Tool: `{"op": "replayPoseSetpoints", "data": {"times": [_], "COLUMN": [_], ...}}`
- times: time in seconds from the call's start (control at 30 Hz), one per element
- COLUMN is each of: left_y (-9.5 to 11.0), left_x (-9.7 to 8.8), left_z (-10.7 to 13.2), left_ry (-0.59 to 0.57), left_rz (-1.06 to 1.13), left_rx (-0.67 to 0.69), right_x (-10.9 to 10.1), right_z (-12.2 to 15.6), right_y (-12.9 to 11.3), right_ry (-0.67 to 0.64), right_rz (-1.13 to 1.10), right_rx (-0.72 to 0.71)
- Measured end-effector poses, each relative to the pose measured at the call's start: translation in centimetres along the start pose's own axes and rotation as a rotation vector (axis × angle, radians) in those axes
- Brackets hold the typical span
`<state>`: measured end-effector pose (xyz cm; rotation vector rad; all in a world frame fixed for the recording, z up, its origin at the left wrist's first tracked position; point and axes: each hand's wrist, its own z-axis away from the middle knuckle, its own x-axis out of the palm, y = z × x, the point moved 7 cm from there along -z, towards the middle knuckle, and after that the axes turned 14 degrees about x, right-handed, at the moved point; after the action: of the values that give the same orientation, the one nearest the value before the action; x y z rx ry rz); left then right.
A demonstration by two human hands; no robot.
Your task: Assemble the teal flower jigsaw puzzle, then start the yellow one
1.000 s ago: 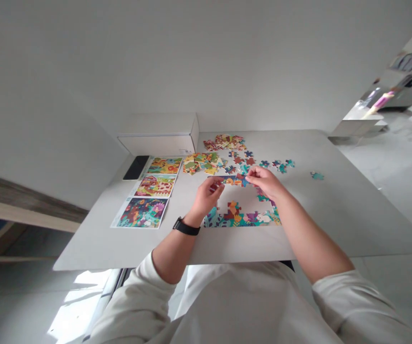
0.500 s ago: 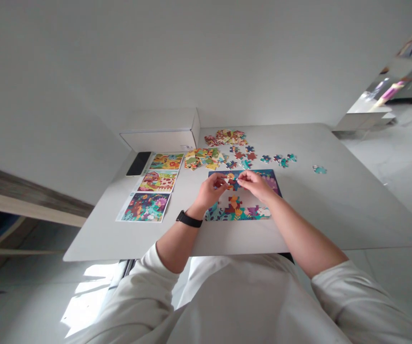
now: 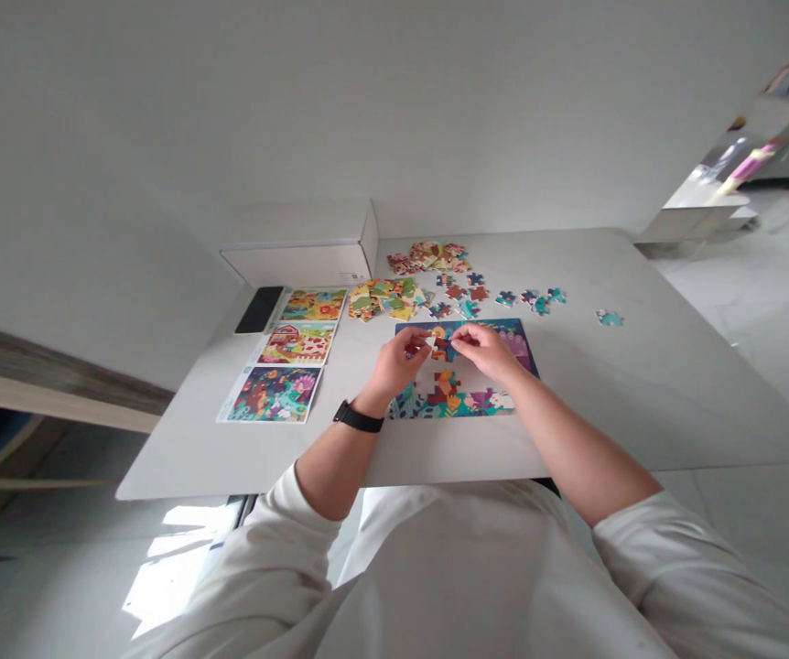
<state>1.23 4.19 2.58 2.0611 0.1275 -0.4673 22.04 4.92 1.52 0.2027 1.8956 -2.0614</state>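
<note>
A partly assembled jigsaw puzzle (image 3: 459, 410) lies in front of me, its frame dark blue, teal and purple, with a gap in the middle. Over its upper part, a small dark and orange puzzle piece (image 3: 441, 347) is between my hands. My left hand (image 3: 398, 361), with a black band on its wrist, is closed in a pinch at the piece's left side. Opposite it, my right hand (image 3: 482, 351) pinches at the right side. The fingers partly cover the piece and the puzzle around it.
Behind the puzzle lie loose pieces (image 3: 467, 293) and two piles, one yellow-green (image 3: 384, 297), one reddish (image 3: 436, 256). A single teal piece (image 3: 610, 318) is farther right. Three picture sheets (image 3: 277, 395), a black phone (image 3: 259, 309) and a white box (image 3: 298, 264) occupy the left side.
The whole view has shifted slightly. Both hands stay over the same part of the puzzle, fingers still pinched, with hardly any movement.
</note>
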Motion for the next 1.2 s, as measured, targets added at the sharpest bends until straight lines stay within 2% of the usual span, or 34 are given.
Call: {"op": "replayPoseSetpoints", "data": {"times": [0.13, 0.27, 0.47, 0.63, 0.97, 1.2], "left_y": [0.4, 0.5, 1.0, 1.1, 0.3, 0.3], "left_x": [-0.7, -0.7, 0.1, 0.9, 1.7, 1.6], "left_z": [0.0, 0.0, 0.1, 0.3, 0.5, 0.5], "left_ry": [0.015, -0.017, -0.152, -0.275, -0.351, -0.342], "left_rz": [-0.11, -0.173, -0.285, -0.378, -0.517, -0.496], "left_rx": [0.037, 0.078, 0.183, 0.195, 0.216, 0.251], "right_x": [0.0, 0.3, 0.3, 0.6, 1.2, 1.2], "right_z": [0.2, 0.8, 1.1, 1.4, 1.8, 1.7], "right_y": [0.2, -0.2, -0.7, -1.2, -1.5, -1.1], "right_ry": [0.039, 0.022, 0.059, 0.063, 0.098, 0.089], "right_rz": [0.104, 0.24, 0.433, 0.532, 0.808, 0.825], "right_rx": [0.012, 0.016, 0.047, 0.042, -0.032, -0.039]}}
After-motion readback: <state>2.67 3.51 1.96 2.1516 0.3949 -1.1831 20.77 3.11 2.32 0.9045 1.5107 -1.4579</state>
